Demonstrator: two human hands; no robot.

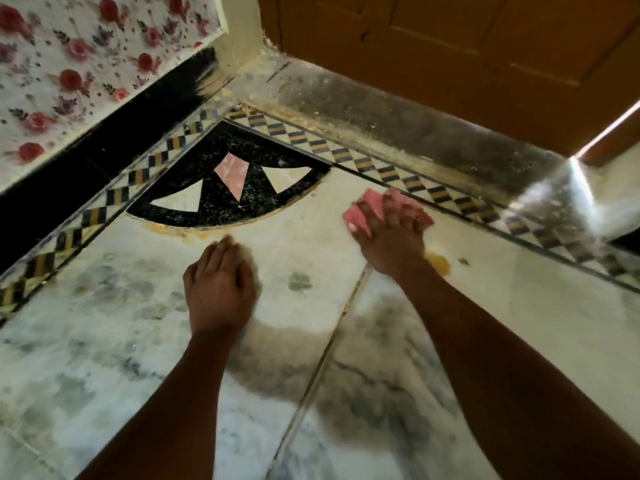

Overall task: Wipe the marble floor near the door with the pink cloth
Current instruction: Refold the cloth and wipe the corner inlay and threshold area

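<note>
The pink cloth (360, 216) lies bunched on the white marble floor (433, 341), just short of the checkered border strip. My right hand (394, 237) presses down on it with fingers spread over the cloth, which pokes out to the left and above the fingers. My left hand (220, 289) rests palm-down on the marble to the left, fingers loosely curled, holding nothing. The brown wooden door (467, 64) stands beyond the grey stone threshold at the top right.
A black fan-shaped inlay (239, 202) with white and pink wedges fills the corner. A checkered border (398, 171) runs along the threshold (415, 126) and the left wall. Floral wall covering (69, 71) sits above a black skirting. A yellowish stain (440, 261) marks the floor by my right wrist.
</note>
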